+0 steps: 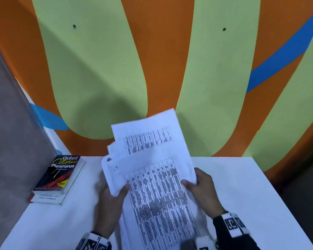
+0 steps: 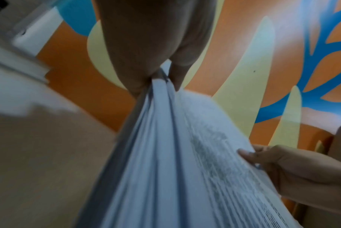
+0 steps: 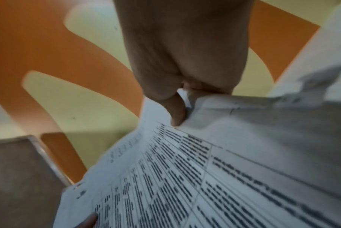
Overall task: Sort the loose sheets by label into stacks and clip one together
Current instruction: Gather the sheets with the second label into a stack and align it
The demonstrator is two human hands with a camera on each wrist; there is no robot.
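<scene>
Leftmost, two books are lying stacked near the worktop's left edge, the thesaurus on top, well apart from the hands.

Left hand is gripping the fanned bundle of loose sheets at its left edge: thumb lying over the printed face, fingers hidden behind. Left wrist view is confirming the pinch, many page edges splaying out below the fingers. Bundle is being held tilted up off the worktop, top corners leaning toward the painted wall.

Right hand is pinching the right edge of the front sheet, thumb on the table print. Right wrist view is showing the paper bunching and creasing under that thumb.

No sorted stacks are lying on the worktop yet, and no clip is showing in any view; a blurred white object at the bottom edge cannot be identified. Judging sorting as barely begun.

Risks from here:
- Sheets are fanning unevenly, so the left pinch may be catching only some; loosening it could spill pages.
- Pulling the front sheet sideways against the crease could tear or crumple it.
- Two sheets may be clinging together, sending a label into the wrong stack.
- Print is blurring; labels cannot be read.
</scene>
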